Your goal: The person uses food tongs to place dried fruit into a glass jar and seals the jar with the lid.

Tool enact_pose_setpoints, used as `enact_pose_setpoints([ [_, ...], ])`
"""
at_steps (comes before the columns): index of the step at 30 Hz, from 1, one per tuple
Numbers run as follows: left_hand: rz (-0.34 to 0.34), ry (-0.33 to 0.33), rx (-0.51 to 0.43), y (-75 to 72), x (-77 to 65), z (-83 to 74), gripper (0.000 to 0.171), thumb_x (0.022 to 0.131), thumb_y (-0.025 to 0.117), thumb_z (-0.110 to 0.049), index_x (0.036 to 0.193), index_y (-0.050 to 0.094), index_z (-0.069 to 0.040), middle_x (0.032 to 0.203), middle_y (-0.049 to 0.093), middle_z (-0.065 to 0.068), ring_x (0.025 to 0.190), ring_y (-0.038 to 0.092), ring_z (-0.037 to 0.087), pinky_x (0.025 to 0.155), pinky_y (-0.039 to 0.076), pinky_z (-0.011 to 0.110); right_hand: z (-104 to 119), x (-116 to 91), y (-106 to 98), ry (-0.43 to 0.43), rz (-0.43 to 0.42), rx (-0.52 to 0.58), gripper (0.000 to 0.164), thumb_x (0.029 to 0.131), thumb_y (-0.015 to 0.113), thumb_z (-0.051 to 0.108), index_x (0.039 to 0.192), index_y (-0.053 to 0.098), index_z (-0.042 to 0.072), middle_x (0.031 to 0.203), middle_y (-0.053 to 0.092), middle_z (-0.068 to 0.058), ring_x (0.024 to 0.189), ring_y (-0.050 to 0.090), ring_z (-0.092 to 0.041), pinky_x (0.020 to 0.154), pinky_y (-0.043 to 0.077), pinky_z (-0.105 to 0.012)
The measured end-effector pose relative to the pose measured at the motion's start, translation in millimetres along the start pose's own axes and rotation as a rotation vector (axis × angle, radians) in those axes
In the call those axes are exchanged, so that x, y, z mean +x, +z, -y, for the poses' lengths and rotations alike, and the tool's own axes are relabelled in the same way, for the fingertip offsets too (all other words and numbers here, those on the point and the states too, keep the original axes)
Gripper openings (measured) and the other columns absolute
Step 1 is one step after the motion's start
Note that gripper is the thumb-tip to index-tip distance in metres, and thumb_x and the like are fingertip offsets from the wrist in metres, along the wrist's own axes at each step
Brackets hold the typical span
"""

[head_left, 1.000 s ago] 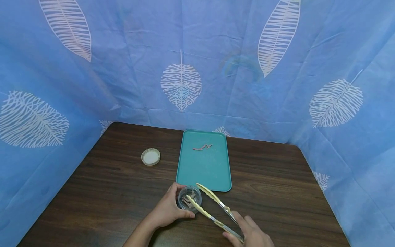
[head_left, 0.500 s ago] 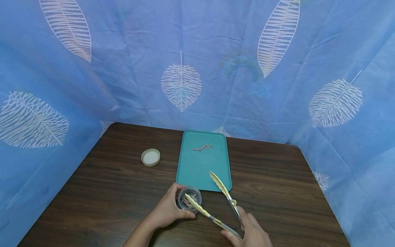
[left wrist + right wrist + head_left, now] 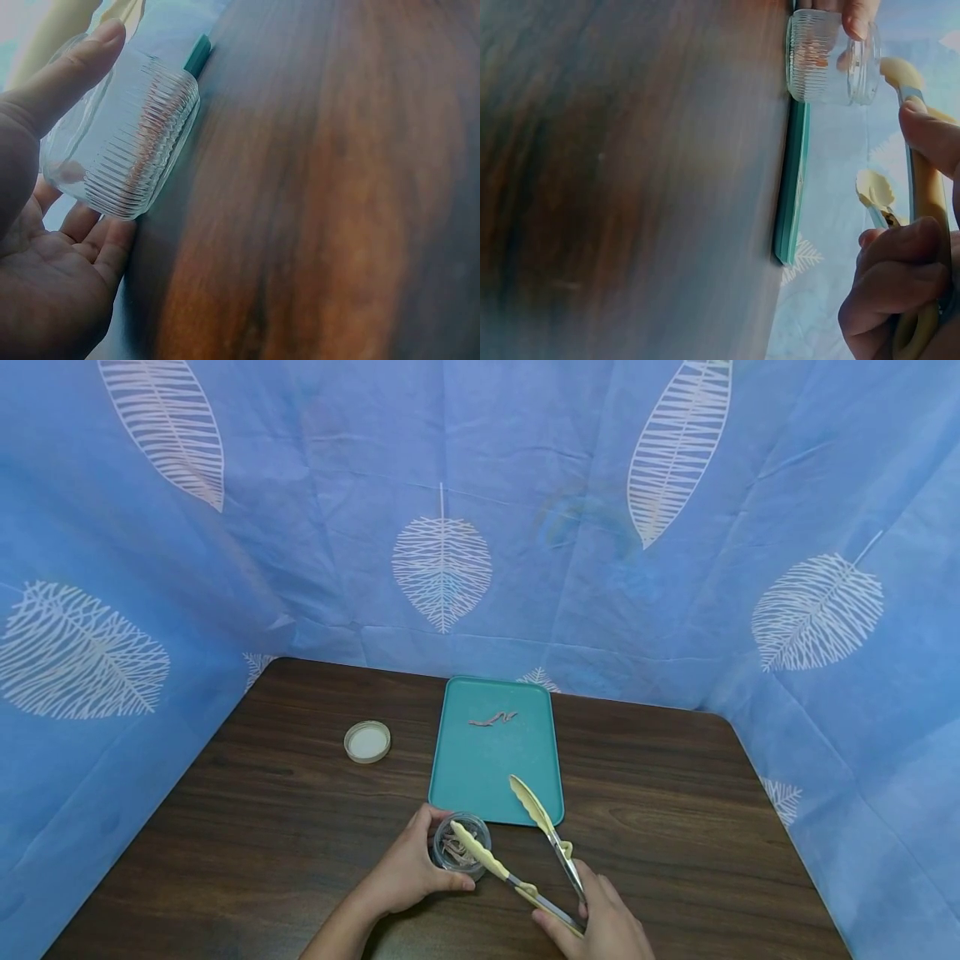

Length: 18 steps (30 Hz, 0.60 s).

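My left hand (image 3: 412, 864) holds a clear ribbed jar (image 3: 142, 127) upright on the table, thumb on the near side and fingers round the far side. Thin pinkish-brown strips (image 3: 456, 853) lie inside the jar. A pair of tongs (image 3: 536, 810) with cream-coloured tips is in my right hand (image 3: 603, 917), its arms spread wide apart. One tip is over the jar's mouth; the other is above the near right part of the teal tray (image 3: 491, 768). Nothing is between the tips. On the tray's far half lies a wavy pinkish strip (image 3: 492, 719).
A round lid (image 3: 367, 742) with a pale inside lies on the dark wooden table (image 3: 285, 810), left of the tray. Blue cloth (image 3: 322, 527) with white leaf prints hangs behind and at both sides of the table.
The tongs' arms have spread wider, the right tip swinging right and forward over the tray. The other tip has stayed over the jar. My left hand and the jar have kept their place.
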<state>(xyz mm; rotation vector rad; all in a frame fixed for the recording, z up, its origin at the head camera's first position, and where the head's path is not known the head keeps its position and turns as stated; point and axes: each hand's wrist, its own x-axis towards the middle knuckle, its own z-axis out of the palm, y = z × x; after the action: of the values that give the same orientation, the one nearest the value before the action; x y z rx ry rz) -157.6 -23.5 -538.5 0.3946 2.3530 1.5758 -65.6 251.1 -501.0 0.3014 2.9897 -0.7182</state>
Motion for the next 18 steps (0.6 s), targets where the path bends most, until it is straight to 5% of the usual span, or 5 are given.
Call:
enact_pose_setpoints([
  [18,0.006,0.025,0.007,0.0,1.9,4.8,0.09,0.076,0.102,-0.029,0.145,0.048,-0.007,0.139,0.058,0.013,0.12,0.06,0.022,0.097,0.05,0.03,13.0,14.5,-1.6,0.008,-0.023,0.042,0.096,0.082,0.092,0.055,0.154,0.055,0.003,0.106,0.068,-0.005,0.079,0.062,-0.013,0.062,0.047,-0.032],
])
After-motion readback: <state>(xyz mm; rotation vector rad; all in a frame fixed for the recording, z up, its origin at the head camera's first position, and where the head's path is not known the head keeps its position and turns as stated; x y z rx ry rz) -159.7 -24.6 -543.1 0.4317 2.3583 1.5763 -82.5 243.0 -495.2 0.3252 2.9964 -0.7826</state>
